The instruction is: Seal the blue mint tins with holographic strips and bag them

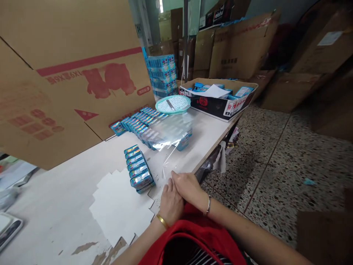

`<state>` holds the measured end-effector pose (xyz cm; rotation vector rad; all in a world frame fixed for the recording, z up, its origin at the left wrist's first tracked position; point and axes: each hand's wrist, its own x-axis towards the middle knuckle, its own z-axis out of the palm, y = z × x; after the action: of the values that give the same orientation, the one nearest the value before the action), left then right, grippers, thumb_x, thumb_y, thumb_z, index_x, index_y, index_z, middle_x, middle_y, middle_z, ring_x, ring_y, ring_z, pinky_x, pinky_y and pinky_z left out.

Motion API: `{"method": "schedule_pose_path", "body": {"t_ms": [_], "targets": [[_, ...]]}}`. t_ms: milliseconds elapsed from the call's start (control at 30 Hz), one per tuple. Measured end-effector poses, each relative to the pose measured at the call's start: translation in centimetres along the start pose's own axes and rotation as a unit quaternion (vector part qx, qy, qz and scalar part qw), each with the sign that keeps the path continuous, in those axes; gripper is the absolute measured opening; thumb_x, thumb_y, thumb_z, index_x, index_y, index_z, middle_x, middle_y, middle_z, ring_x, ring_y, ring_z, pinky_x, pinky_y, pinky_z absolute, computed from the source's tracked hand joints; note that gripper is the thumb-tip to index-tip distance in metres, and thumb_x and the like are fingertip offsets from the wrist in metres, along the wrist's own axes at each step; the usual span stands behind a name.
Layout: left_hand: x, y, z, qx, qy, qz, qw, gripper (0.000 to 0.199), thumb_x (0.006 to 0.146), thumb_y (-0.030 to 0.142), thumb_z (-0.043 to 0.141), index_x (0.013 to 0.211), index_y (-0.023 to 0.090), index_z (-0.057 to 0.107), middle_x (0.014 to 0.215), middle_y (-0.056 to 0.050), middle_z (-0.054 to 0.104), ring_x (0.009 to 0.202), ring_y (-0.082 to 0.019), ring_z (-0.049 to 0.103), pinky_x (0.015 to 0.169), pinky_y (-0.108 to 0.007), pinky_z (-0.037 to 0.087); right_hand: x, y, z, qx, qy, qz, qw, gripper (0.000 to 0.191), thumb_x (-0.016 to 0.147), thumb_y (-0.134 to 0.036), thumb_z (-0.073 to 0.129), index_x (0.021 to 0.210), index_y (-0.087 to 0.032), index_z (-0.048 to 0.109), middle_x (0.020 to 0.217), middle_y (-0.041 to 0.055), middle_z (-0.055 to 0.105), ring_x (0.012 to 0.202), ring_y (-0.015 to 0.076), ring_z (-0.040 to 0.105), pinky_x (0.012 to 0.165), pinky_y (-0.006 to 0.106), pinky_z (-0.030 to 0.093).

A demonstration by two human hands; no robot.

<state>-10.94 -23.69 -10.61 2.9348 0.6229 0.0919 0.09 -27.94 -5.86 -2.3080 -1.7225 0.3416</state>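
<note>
Close together at the table's near edge, my left hand (171, 200) and my right hand (189, 187) both have their fingers closed on the gathered end of a clear plastic bag (165, 158). The bag stretches away over the table, its far part lying across blue boxes. To its left, a short row of small blue boxes (139, 168) stands beside fanned white sheets (118, 206). Further back are several rows of similar blue boxes (138, 121).
A turquoise bowl (176, 104) of small pale pieces sits behind the boxes. An open black carton (215, 103) holds blue packs at the table's far right. A large cardboard box (74, 81) rises at left. Wrapped blue stacks (162, 75) stand at the back.
</note>
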Motion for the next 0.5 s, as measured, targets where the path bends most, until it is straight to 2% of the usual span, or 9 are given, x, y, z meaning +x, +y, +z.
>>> {"method": "schedule_pose_path", "body": {"t_ms": [100, 200, 300, 400, 467, 500], "targets": [[-0.1, 0.8, -1.5, -0.003, -0.018, 0.01, 1.0, 0.048, 0.082, 0.009, 0.041, 0.126, 0.01, 0.061, 0.13, -0.023, 0.058, 0.13, -0.036, 0.045, 0.104, -0.055, 0.033, -0.2, -0.1, -0.5, -0.037, 0.001, 0.006, 0.999, 0.027, 0.094, -0.015, 0.039, 0.112, -0.014, 0.059, 0.089, 0.0141, 0.073, 0.082, 0.0224, 0.071, 0.066, 0.026, 0.051], [0.2, 0.7, -2.0, -0.055, -0.023, 0.001, 0.998, 0.045, 0.08, 0.011, 0.044, 0.12, 0.012, 0.065, 0.126, -0.023, 0.061, 0.126, -0.037, 0.047, 0.101, -0.053, 0.033, -0.5, -0.2, -0.9, -0.047, -0.006, 0.0, 0.999, 0.025, 0.095, -0.017, 0.039, 0.107, -0.015, 0.061, 0.087, 0.0135, 0.073, 0.081, 0.0233, 0.072, 0.065, 0.026, 0.051], [0.4, 0.0, -1.8, -0.121, 0.02, -0.034, 0.992, 0.039, 0.078, 0.016, 0.048, 0.11, 0.008, 0.07, 0.113, -0.028, 0.066, 0.117, -0.041, 0.052, 0.096, -0.053, 0.035, -0.8, -0.5, -1.2, -0.053, -0.006, 0.0, 0.999, 0.027, 0.097, -0.023, 0.037, 0.107, -0.015, 0.061, 0.087, 0.0141, 0.073, 0.082, 0.0236, 0.072, 0.065, 0.026, 0.051], [0.2, -0.4, -1.6, -0.167, 0.063, -0.033, 0.983, 0.045, 0.079, 0.016, 0.045, 0.119, 0.01, 0.066, 0.123, -0.025, 0.062, 0.125, -0.04, 0.047, 0.103, -0.054, 0.03, -1.3, -1.0, -1.8, -0.046, -0.008, -0.004, 0.999, 0.031, 0.098, -0.021, 0.033, 0.113, -0.016, 0.06, 0.089, 0.0142, 0.073, 0.083, 0.0222, 0.071, 0.065, 0.025, 0.05], [-0.1, -0.4, -1.7, -0.192, 0.038, -0.005, 0.981, 0.048, 0.078, 0.014, 0.047, 0.123, 0.013, 0.063, 0.134, -0.019, 0.056, 0.134, -0.037, 0.039, 0.11, -0.053, 0.023, -1.8, -1.4, -2.2, -0.04, -0.018, -0.012, 0.999, 0.032, 0.097, -0.018, 0.033, 0.116, -0.015, 0.059, 0.091, 0.0143, 0.073, 0.083, 0.0213, 0.071, 0.066, 0.025, 0.05], [-0.1, -0.3, -1.7, -0.218, 0.023, 0.0, 0.976, 0.045, 0.077, 0.014, 0.05, 0.119, 0.015, 0.065, 0.134, -0.018, 0.057, 0.135, -0.037, 0.038, 0.112, -0.053, 0.019, -2.0, -1.7, -2.3, -0.04, -0.025, -0.015, 0.999, 0.032, 0.096, -0.016, 0.034, 0.115, -0.015, 0.06, 0.091, 0.0143, 0.073, 0.084, 0.0212, 0.071, 0.067, 0.025, 0.05]]}}
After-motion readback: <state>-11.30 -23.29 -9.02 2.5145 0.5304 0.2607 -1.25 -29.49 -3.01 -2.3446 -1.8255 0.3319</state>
